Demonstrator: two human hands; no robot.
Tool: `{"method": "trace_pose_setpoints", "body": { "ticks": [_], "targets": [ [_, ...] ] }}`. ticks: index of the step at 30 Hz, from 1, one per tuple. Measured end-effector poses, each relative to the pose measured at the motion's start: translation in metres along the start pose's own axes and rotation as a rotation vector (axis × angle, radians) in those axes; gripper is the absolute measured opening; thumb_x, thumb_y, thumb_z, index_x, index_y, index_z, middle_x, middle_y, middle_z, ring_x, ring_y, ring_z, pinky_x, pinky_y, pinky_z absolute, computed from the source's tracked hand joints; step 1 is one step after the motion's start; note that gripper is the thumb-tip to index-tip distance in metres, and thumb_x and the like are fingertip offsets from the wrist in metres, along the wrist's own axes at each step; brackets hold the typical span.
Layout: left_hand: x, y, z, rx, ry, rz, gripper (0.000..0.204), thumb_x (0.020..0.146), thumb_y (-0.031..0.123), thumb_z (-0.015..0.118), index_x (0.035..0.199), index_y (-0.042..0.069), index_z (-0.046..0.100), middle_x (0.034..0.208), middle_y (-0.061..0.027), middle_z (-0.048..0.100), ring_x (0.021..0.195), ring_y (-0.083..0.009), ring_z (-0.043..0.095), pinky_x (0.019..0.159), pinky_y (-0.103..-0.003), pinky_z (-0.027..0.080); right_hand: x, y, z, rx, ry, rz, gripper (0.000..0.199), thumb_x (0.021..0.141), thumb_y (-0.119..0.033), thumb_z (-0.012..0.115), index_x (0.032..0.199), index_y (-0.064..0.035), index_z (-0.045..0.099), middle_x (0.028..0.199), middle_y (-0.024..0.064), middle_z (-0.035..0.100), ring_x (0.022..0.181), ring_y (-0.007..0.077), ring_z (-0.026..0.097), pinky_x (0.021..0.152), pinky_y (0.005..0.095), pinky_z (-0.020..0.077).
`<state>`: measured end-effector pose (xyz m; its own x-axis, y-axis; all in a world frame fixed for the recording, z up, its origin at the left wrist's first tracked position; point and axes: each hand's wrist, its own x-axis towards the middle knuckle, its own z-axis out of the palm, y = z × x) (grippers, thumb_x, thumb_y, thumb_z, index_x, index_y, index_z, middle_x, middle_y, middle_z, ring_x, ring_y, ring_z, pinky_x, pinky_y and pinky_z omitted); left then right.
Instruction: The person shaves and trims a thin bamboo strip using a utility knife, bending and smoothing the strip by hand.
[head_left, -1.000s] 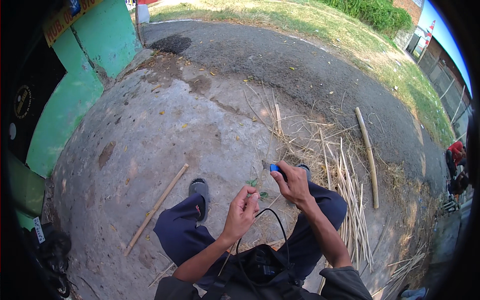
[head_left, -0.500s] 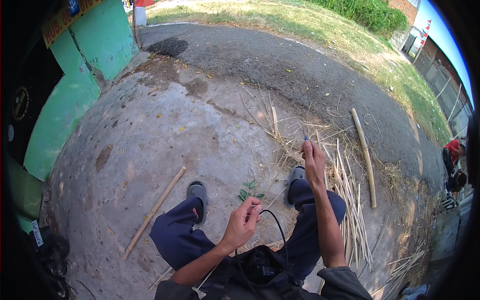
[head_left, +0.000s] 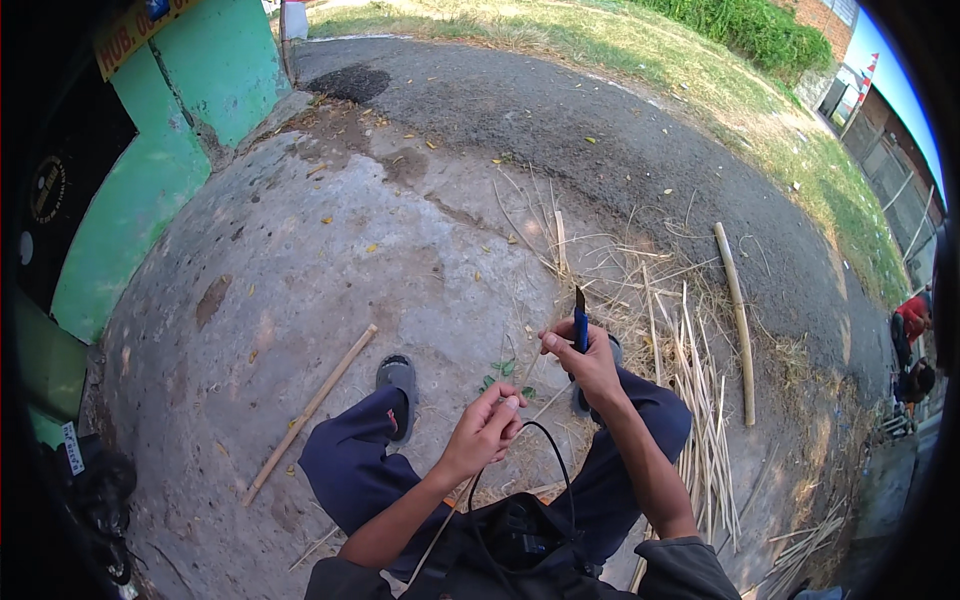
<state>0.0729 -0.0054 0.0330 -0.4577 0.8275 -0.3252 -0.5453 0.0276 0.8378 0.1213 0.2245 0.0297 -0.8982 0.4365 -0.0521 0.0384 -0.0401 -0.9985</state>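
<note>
My right hand (head_left: 590, 362) is closed round a blue utility knife (head_left: 581, 328) with its dark blade pointing up and away. Its thumb and forefinger also pinch together in front of my left hand. Near my lap, my left hand (head_left: 485, 428) is closed on a thin bamboo strip (head_left: 447, 524), which slants up from beside my left forearm. Past the left fingers the strip seems to run on toward the right fingertips, though it is too thin there to follow surely. Beyond my right leg lies a pile of split bamboo strips (head_left: 708, 450).
A bamboo stick (head_left: 312, 412) lies left of my feet, a thicker bamboo pole (head_left: 736, 322) on the right. Shavings (head_left: 610, 275) litter the ground ahead. A black cable (head_left: 566, 462) loops by my lap. Another person in red (head_left: 912, 318) sits far right; a green wall (head_left: 150, 190) stands left.
My right hand has come down and left, close to my left hand, and the knife now stands upright in full sight. My left hand stays nearly in place. The view has shifted slightly.
</note>
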Motion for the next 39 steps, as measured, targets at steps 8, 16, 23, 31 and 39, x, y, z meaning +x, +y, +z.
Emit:
{"method": "trace_pose_setpoints", "body": {
  "ticks": [8,16,23,31,39],
  "targets": [
    [0.011,0.001,0.007,0.199,0.069,0.090,0.025,0.116,0.023,0.049,0.104,0.004,0.061,0.070,0.0034,0.049,0.054,-0.0031,0.042,0.048,-0.023,0.034,0.000,0.008,-0.001,0.046,-0.019,-0.083,0.024,0.101,-0.018,0.078,0.105,0.0041,0.073,0.089,0.0065,0.075,0.082,0.0131,0.071,0.077,0.0303,0.0545],
    [0.015,-0.003,-0.003,0.169,0.066,0.182,0.024,0.118,0.025,0.046,0.104,0.007,0.054,0.067,0.0071,0.037,0.050,-0.0013,0.029,0.044,-0.023,0.025,-0.016,-0.008,-0.007,-0.566,-0.078,-0.375,0.032,0.103,-0.035,0.069,0.113,-0.0043,0.070,0.077,0.0128,0.068,0.070,0.0256,0.070,0.064,0.0398,0.0490],
    [0.016,-0.005,-0.006,0.157,0.103,0.237,0.025,0.118,0.024,0.046,0.101,0.007,0.052,0.066,0.0073,0.034,0.050,-0.0009,0.028,0.045,-0.023,0.024,-0.023,0.000,-0.001,-0.804,-0.237,-0.498,0.036,0.101,-0.045,0.070,0.106,-0.0097,0.068,0.083,0.0120,0.070,0.070,0.0369,0.069,0.062,0.0450,0.0511],
    [0.012,-0.001,-0.002,0.448,0.256,0.318,0.023,0.113,0.018,0.051,0.098,0.003,0.057,0.065,-0.0012,0.043,0.057,-0.0062,0.039,0.053,-0.031,0.031,-0.025,-0.006,0.007,-0.870,-0.163,-0.490,0.032,0.100,-0.042,0.072,0.104,-0.0104,0.070,0.081,0.0102,0.070,0.068,0.0360,0.069,0.058,0.0444,0.0505],
    [0.007,0.009,0.009,0.637,0.356,0.418,0.021,0.113,0.016,0.052,0.100,0.001,0.058,0.064,-0.0111,0.047,0.055,-0.0138,0.046,0.054,-0.037,0.038,-0.027,-0.007,0.009,-0.850,-0.129,-0.508,0.029,0.100,-0.036,0.074,0.105,-0.0078,0.070,0.079,0.0122,0.070,0.065,0.0349,0.068,0.057,0.0432,0.0477]
  ]
}}
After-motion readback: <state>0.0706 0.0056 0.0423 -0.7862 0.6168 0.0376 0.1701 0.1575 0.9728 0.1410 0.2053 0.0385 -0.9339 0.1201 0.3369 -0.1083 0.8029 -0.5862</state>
